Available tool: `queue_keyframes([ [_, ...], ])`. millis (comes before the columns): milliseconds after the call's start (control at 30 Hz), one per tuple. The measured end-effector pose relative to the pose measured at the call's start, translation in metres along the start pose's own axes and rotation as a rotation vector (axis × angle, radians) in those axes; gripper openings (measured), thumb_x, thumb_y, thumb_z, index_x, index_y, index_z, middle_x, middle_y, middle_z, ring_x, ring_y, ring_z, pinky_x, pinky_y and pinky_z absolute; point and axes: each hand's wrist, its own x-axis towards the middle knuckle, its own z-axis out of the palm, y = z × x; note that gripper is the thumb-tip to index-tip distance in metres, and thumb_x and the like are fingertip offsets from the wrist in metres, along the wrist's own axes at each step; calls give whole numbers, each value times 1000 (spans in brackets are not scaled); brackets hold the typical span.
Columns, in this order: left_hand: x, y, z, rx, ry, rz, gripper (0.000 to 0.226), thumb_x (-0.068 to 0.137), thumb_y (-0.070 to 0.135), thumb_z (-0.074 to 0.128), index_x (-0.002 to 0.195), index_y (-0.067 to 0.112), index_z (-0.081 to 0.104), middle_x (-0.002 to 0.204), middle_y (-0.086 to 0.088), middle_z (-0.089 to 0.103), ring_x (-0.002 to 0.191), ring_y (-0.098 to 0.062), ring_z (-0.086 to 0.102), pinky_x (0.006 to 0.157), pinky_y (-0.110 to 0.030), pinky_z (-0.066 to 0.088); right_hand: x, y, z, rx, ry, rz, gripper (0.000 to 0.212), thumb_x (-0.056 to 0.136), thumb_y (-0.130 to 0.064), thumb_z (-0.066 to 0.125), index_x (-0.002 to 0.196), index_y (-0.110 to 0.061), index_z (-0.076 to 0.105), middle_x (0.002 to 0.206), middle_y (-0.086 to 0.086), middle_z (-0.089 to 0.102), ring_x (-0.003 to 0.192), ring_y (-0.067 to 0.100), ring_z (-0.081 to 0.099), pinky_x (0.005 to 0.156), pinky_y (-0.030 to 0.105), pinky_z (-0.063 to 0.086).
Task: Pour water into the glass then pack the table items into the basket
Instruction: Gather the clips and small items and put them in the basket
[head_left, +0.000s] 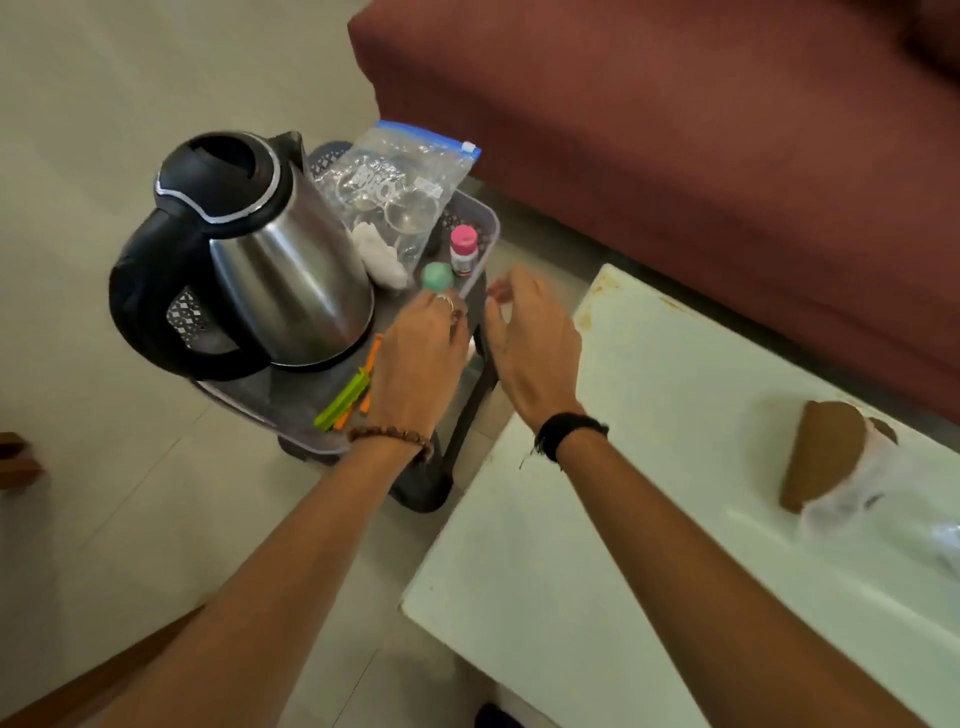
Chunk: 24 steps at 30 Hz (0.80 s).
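A grey basket (480, 218) sits on a dark stool (431, 483) beside the white table (649, 493). In it stand a steel kettle (291, 280) with a black handle, a clear zip bag (400, 182), white tissue (379, 257), a pink-capped bottle (463, 249) and green and orange clips (348, 395). My left hand (421, 358) reaches into the basket, its fingers curled around the base of a green-capped bottle (436, 275). My right hand (530, 338) hovers at the basket's right rim, fingers loosely spread, holding nothing that I can see.
A maroon sofa (675, 130) runs behind the basket and the table. On the table's right side lies a brown object (821, 457) against clear plastic (872, 499). Pale tiled floor (104, 493) lies to the left.
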Motion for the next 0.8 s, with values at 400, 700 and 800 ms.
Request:
queue_keyframes([
  [400, -207, 144, 35, -177, -421, 104, 16, 90, 13, 53, 103, 14, 63, 100, -3, 65, 91, -15, 62, 79, -16, 41, -231, 94, -148, 2, 92, 515, 9, 92, -23, 51, 100, -26, 54, 97, -14, 64, 59, -1, 47, 55, 10, 31],
  [700, -312, 244, 115, -169, -842, 262, 17, 91, 21, 50, 106, 26, 56, 104, 13, 58, 100, -1, 54, 80, -15, 43, -385, 227, -261, -141, 102, 858, 8, 93, -27, 52, 101, -30, 53, 95, -14, 64, 54, -4, 49, 54, 14, 36],
  [800, -331, 280, 142, -151, -932, 271, 16, 90, 22, 52, 104, 28, 56, 101, 14, 58, 97, 0, 53, 77, -13, 41, -422, 266, -296, -131, 137, 974, 9, 92, -26, 53, 101, -28, 53, 97, -13, 65, 57, -2, 51, 54, 16, 36],
])
